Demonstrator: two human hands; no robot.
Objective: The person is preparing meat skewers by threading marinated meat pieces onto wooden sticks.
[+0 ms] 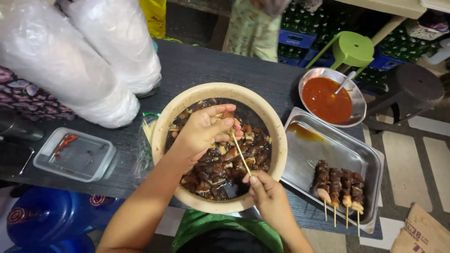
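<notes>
the left hand point(201, 131) pinches a bit of dark meat point(228, 115) over the big bowl point(276, 140) while the right hand point(265, 189) grips a thin stick point(241, 153), whose sharp tip could poke a finger if the wet meat slips.

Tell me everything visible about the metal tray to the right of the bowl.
The metal tray is a shallow rectangular pan, steel by its look, with rounded corners and a rolled rim. It lies flat on the dark table, close by the beige bowl and near the sauce bowl. Four loaded meat skewers lie side by side in its near right part, sticks pointing over the edge. An orange-brown sauce smear marks its far left corner. Neither hand touches it.
</notes>
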